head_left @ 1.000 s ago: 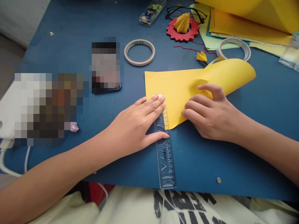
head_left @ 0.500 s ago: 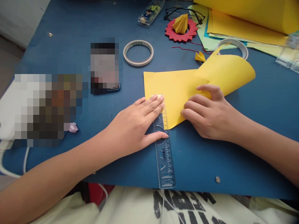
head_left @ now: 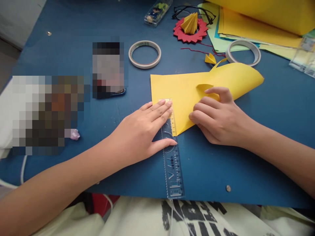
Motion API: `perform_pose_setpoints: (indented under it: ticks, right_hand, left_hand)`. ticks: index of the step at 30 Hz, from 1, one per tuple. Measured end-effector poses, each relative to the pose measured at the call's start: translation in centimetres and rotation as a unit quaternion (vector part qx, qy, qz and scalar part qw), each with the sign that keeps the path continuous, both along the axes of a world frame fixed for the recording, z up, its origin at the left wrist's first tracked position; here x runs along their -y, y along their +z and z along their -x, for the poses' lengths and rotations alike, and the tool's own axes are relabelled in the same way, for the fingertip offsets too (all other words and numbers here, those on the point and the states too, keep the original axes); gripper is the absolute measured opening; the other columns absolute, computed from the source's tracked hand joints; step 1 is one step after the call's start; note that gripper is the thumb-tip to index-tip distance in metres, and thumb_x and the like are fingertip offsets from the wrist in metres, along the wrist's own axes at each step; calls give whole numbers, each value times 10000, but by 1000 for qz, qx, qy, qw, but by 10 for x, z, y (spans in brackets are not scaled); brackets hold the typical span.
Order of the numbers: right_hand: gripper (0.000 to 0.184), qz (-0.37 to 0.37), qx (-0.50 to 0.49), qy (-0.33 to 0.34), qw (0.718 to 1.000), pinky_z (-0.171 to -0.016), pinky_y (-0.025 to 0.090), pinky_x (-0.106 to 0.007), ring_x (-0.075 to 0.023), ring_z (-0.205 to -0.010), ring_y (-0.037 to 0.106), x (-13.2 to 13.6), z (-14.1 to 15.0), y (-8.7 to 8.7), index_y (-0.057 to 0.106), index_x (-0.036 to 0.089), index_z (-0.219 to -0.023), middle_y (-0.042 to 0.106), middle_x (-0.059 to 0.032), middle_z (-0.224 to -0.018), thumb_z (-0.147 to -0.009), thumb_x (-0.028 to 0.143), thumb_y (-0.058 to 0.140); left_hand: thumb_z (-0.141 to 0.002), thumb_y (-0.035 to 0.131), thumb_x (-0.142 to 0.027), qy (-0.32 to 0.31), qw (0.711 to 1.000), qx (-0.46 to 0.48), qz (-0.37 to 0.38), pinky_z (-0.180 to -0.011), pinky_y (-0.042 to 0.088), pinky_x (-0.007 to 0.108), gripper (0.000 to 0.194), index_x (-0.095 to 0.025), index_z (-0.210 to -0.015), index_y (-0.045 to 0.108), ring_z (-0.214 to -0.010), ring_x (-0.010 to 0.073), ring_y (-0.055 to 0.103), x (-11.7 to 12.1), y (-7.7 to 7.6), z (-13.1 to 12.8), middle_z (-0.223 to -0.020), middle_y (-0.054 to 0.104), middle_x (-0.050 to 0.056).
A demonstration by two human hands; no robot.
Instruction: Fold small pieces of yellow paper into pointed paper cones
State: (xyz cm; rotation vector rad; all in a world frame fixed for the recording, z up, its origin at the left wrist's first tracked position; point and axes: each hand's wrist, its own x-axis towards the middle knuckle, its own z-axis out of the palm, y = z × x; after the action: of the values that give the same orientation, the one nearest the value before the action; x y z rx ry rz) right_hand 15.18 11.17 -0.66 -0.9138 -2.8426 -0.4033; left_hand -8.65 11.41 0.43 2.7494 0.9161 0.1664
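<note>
A clear plastic ruler (head_left: 173,170) lies upright in the view, its far end over the left part of a yellow paper sheet (head_left: 178,87). My left hand (head_left: 145,129) rests flat across the ruler and the paper, fingers stretched out and thumb spread over the ruler's protractor cutout. At the sheet's near right edge, my right hand (head_left: 216,119) has its fingers curled in and closed on the paper; the thumb is hidden. Beyond that hand the sheet curls up to the right, with a narrow yellow strip at its back.
Two tape rolls (head_left: 130,60) lie behind the sheet. Farther back are a red folded-paper ring (head_left: 177,32), black glasses (head_left: 209,16), a clear box (head_left: 157,13) and stacked coloured paper (head_left: 258,28). Blurred-out objects (head_left: 108,68) sit left; the table's edge (head_left: 204,201) is near my body.
The raised curl of the yellow sheet has sunk lower, and a fold beside my right hand has opened up. The view has shifted slightly; both hands stay almost in place.
</note>
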Motion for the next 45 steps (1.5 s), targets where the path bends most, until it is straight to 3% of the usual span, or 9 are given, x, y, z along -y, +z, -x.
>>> perform_pose_setpoints:
  ticks: [10, 27, 32, 45]
  right_hand:
    - [152, 18, -27, -22, 999, -922, 327, -416, -167, -683, 447, -4, 1, -5, 486, 197, -761, 537, -18, -707, -858, 168, 372]
    - [155, -26, -57, -110, 992, -862, 337, -424, -177, -652, 453, -13, 14, -9, 478, 180, -759, 531, -33, -697, -812, 115, 347]
    - [158, -77, -52, -119, 989, -847, 334, -385, -163, -640, 448, -13, 15, -9, 456, 178, -761, 522, -18, -685, -841, 121, 333]
    - [160, -54, -63, -177, 981, -842, 299, -341, -145, -639, 439, -13, 17, -11, 413, 191, -772, 549, -11, -699, -901, 155, 325]
  left_hand:
    - [-859, 522, -470, 1, 1000, 13, 7, -1122, 309, 424, 621, -77, -1332, 438, -1339, 251, 356, 0, -1, -1, -1428, 378, 146]
    - [-861, 513, -485, 1, 1000, 9, 7, -1128, 298, 415, 647, -69, -1346, 413, -1341, 242, 352, -1, -1, -1, -1430, 375, 142]
    - [-863, 506, -492, 0, 1000, 11, 3, -1130, 294, 415, 658, -49, -1341, 415, -1345, 246, 343, -1, -2, -1, -1432, 372, 147]
    - [-861, 504, -500, 1, 1000, 7, -4, -1124, 305, 416, 641, -39, -1304, 464, -1337, 252, 357, 0, -1, 0, -1420, 386, 159]
